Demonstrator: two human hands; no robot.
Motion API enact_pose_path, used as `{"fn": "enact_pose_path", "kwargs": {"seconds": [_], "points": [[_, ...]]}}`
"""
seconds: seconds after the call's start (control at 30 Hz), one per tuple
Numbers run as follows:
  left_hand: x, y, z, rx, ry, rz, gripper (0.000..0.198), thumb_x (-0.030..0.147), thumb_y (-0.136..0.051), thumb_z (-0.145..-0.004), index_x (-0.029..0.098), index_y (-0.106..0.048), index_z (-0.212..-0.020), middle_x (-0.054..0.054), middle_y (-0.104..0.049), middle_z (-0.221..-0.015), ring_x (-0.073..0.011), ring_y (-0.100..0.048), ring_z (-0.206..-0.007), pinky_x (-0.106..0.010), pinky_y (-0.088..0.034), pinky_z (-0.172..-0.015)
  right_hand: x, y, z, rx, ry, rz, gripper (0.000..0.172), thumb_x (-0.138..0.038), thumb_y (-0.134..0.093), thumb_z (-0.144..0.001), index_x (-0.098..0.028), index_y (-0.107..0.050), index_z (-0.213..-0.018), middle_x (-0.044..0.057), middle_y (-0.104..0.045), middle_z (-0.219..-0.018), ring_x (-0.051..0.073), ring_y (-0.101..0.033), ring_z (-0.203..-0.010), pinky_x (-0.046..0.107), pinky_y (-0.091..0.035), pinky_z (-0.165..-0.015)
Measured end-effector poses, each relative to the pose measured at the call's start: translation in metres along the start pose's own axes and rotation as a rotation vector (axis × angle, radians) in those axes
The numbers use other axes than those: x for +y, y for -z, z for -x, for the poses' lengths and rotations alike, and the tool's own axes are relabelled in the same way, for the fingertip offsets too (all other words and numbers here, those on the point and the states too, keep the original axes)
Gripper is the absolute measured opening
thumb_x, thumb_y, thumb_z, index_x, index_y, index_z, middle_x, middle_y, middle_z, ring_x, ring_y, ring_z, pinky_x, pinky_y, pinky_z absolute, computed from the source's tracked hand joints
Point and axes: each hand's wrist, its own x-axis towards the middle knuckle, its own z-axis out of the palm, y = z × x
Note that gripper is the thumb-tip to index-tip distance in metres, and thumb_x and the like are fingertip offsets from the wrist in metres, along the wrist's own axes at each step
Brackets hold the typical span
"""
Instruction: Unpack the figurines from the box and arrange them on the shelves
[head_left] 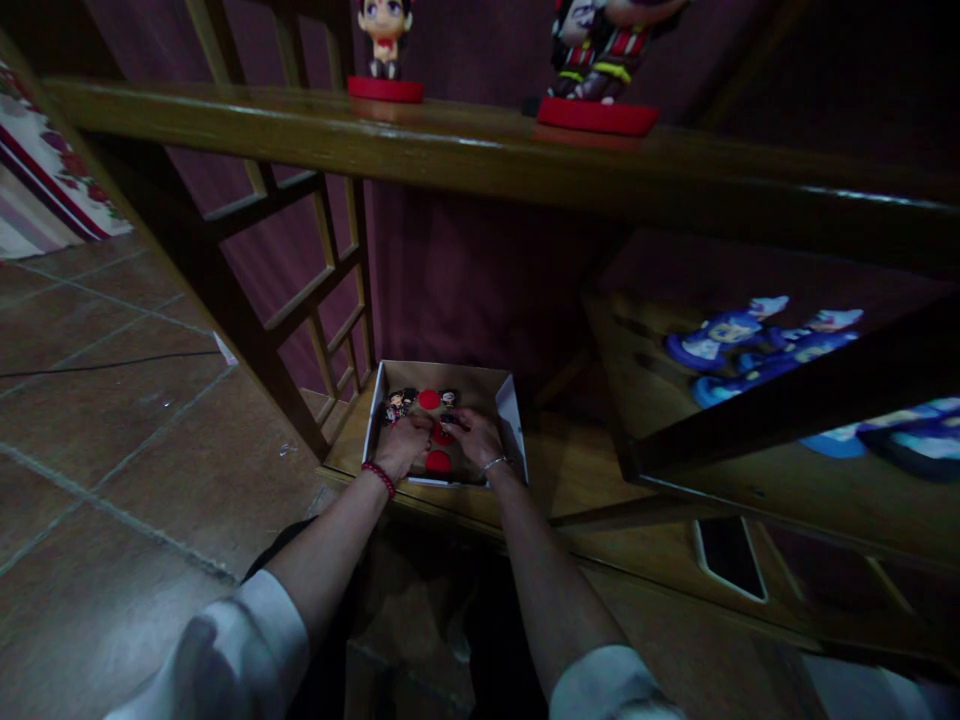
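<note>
A shallow cardboard box (512, 412) with white outer sides sits on the lowest wooden shelf, and both my hands reach into it. My left hand (405, 445) has its fingers bent at a round red base (442, 436) in the middle. From the right side, my right hand (472, 438) pinches a small dark figurine (450, 420) just over that base; its details are too small to tell. Another red base (429, 399) lies behind and one more red base (438, 461) in front. Small figurines (397, 401) are grouped at the back left; a single figurine (448, 397) lies at the back right.
An upper shelf (465, 150) crosses above my hands, bearing a figurine (385, 45) and a figurine pair (600, 60) on red bases. Lattice (330, 270) stands at the left. Blue figurines (727, 335) fill a right shelf. A phone (731, 557) lies low at right.
</note>
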Motion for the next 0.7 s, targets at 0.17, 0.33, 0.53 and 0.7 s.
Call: {"fn": "enact_pose_path", "kwargs": {"seconds": [0.17, 0.33, 0.53, 0.7], "points": [[-0.0027, -0.0005, -0.0036, -0.009, -0.018, -0.036, 0.015, 0.010, -0.050, -0.070, 0.011, -0.059, -0.082, -0.002, -0.059, -0.066, -0.0069, -0.051, -0.050, -0.016, -0.040, -0.046, -0.0073, 0.0004, 0.0025, -0.003, -0.011, 0.024, 0.022, -0.021, -0.059, -0.067, -0.020, -0.061, -0.088, 0.001, -0.066, -0.084, 0.014, -0.060, -0.081, 0.029, -0.047, -0.076], [-0.0005, -0.0006, -0.0010, 0.001, -0.015, -0.025, 0.014, 0.011, -0.050, -0.070, 0.012, -0.059, -0.081, -0.004, -0.061, -0.069, -0.0087, -0.054, -0.052, -0.018, -0.043, -0.048, -0.0068, -0.0001, 0.0026, 0.008, 0.022, 0.069, 0.019, -0.021, -0.059, -0.067, -0.023, -0.061, -0.085, -0.001, -0.065, -0.083, 0.014, -0.060, -0.079, 0.030, -0.047, -0.075], [0.0021, -0.0011, 0.0030, -0.015, -0.011, 0.027, 0.013, 0.007, -0.049, -0.070, 0.011, -0.058, -0.078, -0.002, -0.058, -0.061, -0.0085, -0.053, -0.053, -0.017, -0.043, -0.051, -0.0051, -0.0007, 0.0037, 0.015, 0.064, 0.136, 0.020, -0.022, -0.059, -0.067, -0.023, -0.058, -0.087, -0.001, -0.064, -0.083, 0.013, -0.059, -0.074, 0.027, -0.047, -0.071], [0.0038, -0.0014, 0.0054, -0.017, -0.014, 0.073, 0.012, 0.004, -0.049, -0.068, 0.012, -0.057, -0.072, -0.001, -0.055, -0.059, -0.0081, -0.053, -0.053, -0.018, -0.044, -0.053, -0.0077, -0.0011, 0.0062, 0.005, 0.092, 0.191, 0.021, -0.024, -0.060, -0.066, -0.023, -0.057, -0.087, -0.001, -0.064, -0.079, 0.013, -0.058, -0.071, 0.026, -0.046, -0.067]]}}
